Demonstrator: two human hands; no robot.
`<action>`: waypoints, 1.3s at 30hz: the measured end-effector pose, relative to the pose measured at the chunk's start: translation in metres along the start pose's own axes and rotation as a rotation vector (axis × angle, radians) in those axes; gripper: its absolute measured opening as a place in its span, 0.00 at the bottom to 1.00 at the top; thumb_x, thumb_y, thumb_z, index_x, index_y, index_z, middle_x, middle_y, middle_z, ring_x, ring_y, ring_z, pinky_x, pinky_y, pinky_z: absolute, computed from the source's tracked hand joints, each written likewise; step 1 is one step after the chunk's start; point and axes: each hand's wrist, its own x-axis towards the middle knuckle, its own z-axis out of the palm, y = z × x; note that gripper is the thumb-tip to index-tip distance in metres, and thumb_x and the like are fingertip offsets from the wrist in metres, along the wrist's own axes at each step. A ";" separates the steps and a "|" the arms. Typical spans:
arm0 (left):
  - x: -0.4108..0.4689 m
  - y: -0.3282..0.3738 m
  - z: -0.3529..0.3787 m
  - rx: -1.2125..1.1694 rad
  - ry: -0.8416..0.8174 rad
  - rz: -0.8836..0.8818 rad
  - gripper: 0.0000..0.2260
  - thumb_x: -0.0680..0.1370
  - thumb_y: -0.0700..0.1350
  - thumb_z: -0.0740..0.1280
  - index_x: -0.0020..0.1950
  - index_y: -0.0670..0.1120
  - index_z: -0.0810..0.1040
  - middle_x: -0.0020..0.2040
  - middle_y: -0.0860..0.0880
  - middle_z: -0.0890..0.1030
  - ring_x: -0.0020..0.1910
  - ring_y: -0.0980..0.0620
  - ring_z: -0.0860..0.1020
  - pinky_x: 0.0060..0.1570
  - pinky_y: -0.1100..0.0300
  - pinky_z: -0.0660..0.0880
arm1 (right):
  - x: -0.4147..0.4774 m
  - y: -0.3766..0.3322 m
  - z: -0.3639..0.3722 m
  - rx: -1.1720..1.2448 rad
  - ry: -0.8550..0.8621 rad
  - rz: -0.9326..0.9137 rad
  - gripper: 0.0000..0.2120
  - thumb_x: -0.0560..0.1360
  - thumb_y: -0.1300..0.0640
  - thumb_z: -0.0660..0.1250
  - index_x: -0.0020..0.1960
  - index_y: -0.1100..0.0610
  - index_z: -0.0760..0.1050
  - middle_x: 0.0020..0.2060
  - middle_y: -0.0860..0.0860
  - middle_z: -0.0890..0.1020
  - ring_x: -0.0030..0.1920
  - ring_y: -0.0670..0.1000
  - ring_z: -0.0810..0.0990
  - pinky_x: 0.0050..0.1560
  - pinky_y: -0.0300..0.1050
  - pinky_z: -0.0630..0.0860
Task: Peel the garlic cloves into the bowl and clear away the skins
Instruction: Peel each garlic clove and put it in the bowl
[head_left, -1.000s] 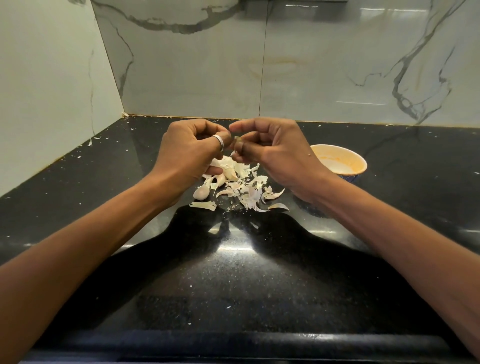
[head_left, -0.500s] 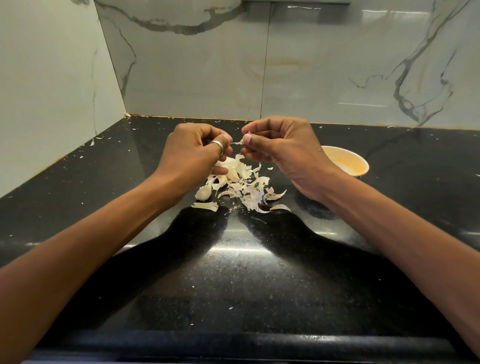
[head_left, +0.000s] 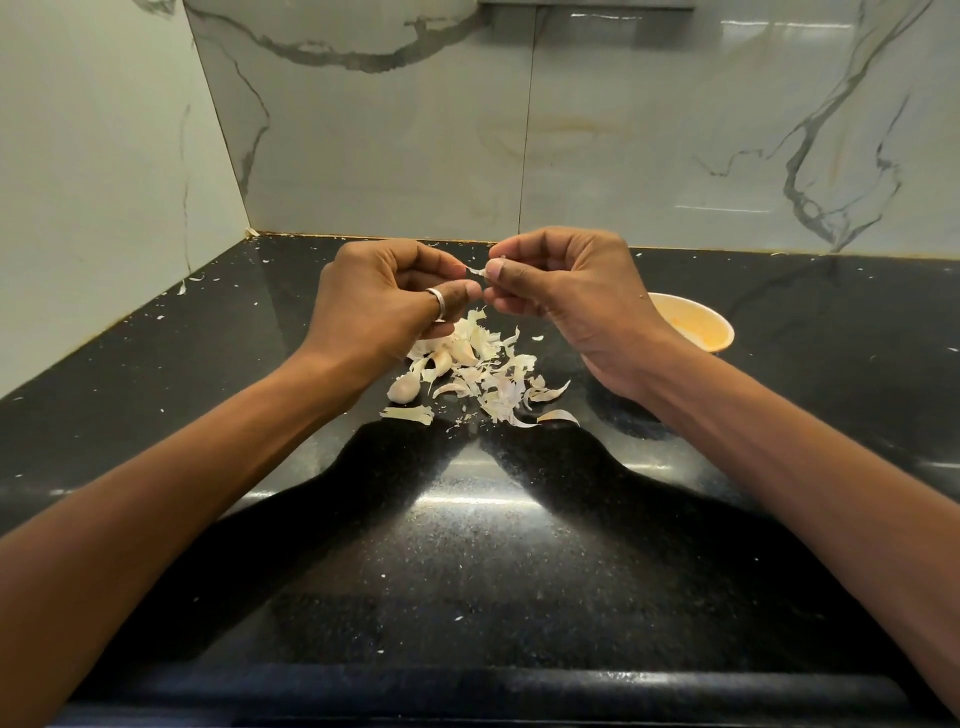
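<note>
Nothing readable shows anywhere in the frame. The marbled wall tiles across the top, the black desk and the bowl at mid right look unmarked. The bowl's outer side is largely hidden, so that part stays uncertain.

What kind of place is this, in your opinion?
Most likely a home kitchen: a black stone counter in a corner, marble-look wall tiles behind it, and garlic skins lying near a bowl.
</note>
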 end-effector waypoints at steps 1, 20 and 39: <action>-0.001 0.000 0.000 0.007 0.008 0.003 0.07 0.74 0.46 0.77 0.50 0.46 0.85 0.39 0.48 0.86 0.38 0.54 0.85 0.38 0.59 0.82 | 0.000 0.000 0.000 0.017 -0.002 0.006 0.07 0.75 0.68 0.74 0.53 0.67 0.81 0.44 0.62 0.86 0.40 0.52 0.85 0.45 0.42 0.84; 0.000 0.006 0.001 -0.254 -0.071 -0.181 0.07 0.79 0.42 0.71 0.55 0.41 0.84 0.47 0.43 0.85 0.46 0.54 0.84 0.42 0.61 0.82 | -0.001 0.011 0.003 -0.419 -0.037 -0.195 0.04 0.79 0.63 0.72 0.52 0.62 0.85 0.41 0.54 0.87 0.39 0.48 0.88 0.45 0.45 0.85; -0.004 0.004 0.005 -0.161 -0.050 -0.132 0.04 0.79 0.39 0.71 0.51 0.41 0.85 0.46 0.40 0.86 0.44 0.52 0.84 0.43 0.65 0.81 | -0.005 0.020 0.008 -0.892 -0.059 -0.552 0.09 0.78 0.60 0.65 0.46 0.61 0.83 0.33 0.52 0.84 0.32 0.51 0.81 0.37 0.52 0.78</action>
